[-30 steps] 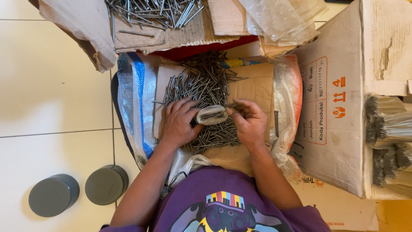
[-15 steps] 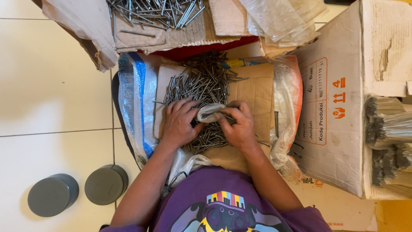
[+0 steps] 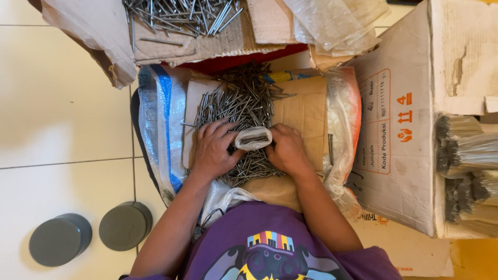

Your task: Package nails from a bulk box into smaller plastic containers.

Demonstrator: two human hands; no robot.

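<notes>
Since a second ago, my right hand (image 3: 288,150) has slid in from the pile's edge and now presses against the small clear plastic bag (image 3: 253,138), which sits between both hands on the nail pile (image 3: 241,111). Left hand (image 3: 215,150) has its thumb hooked at the bag's left end, fingers spread flat over the nails; right hand's fingers curl against the bag's right end. Both hands clamp the bag from either side. Bag mouth is open; contents can't be told.

Nail pile lies on a cardboard sheet (image 3: 303,111) over a woven sack (image 3: 158,122). Beyond the pile, a torn carton flap (image 3: 207,44) holds more loose nails (image 3: 181,13). Right of the pile, a big cardboard box (image 3: 399,145) holds bundled nails (image 3: 461,150). Left of the pile, well apart, two grey round lids (image 3: 91,233) on the tile floor (image 3: 62,103).
</notes>
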